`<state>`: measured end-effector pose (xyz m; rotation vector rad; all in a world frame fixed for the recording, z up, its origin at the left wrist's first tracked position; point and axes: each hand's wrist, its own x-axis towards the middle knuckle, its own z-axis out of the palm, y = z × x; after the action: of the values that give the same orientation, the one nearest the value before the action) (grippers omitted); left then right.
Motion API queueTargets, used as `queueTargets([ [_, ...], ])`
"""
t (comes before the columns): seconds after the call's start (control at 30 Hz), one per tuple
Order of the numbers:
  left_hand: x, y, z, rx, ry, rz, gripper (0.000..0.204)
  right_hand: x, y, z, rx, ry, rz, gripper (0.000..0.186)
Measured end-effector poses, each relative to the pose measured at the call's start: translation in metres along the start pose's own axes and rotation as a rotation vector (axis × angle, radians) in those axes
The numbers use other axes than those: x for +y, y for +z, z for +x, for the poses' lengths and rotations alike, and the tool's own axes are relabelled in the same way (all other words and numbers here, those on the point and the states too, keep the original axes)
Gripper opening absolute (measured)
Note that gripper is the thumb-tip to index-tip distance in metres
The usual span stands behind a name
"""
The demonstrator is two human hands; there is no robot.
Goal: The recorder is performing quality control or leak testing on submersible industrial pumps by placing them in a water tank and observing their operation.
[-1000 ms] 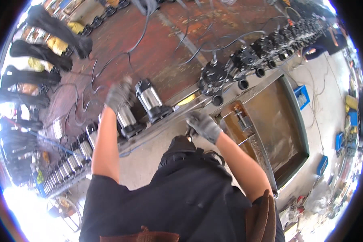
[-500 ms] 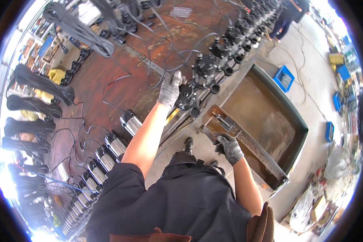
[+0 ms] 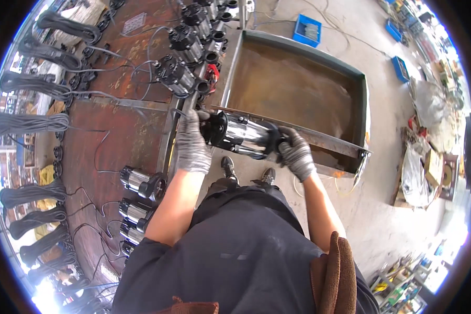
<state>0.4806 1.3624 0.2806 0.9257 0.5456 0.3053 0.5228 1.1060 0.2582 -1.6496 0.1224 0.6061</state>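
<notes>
A shiny metal pump (image 3: 246, 136) with black ends lies sideways between my two gloved hands, in front of my body. My left hand (image 3: 192, 142), in a grey striped glove, grips its black left end. At the opposite black end my right hand (image 3: 296, 154) is closed round it, the fingertips partly hidden. The pump is held off the bench, at the near edge of a water tank (image 3: 365, 94). Upright pumps (image 3: 175, 76) of the same kind stand in a row along the bench edge, up and to the left of my left hand.
The tank holds brownish water (image 3: 298, 83). On the reddish bench (image 3: 89, 141) lie several more pumps (image 3: 138, 180) with cables. Coiled black cables (image 3: 31, 124) line its far left side. A blue bin (image 3: 307, 31) sits on the floor beyond the tank. Plastic bags (image 3: 418, 180) and boxes lie right.
A pump is now held sideways between both hands; earlier my left hand was at the upright pumps and my right hand near the tank. My view has turned.
</notes>
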Motion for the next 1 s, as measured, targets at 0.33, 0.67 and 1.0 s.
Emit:
queueTargets([
  [0.33,-0.166,-0.025,0.055,0.03,-0.383,1.112,0.055,-0.031,-0.063,-0.001,0.155,0.151,-0.799,0.03],
  [0.67,-0.142,-0.024,0.042,-0.402,0.427,1.274,0.043,0.038,-0.097,-0.012,0.309,-0.132,-0.403,0.047],
  [1.0,-0.152,-0.003,0.008,-0.466,0.394,1.146,0.064,0.19,-0.257,-0.067,1.229,0.239,-0.753,0.037],
])
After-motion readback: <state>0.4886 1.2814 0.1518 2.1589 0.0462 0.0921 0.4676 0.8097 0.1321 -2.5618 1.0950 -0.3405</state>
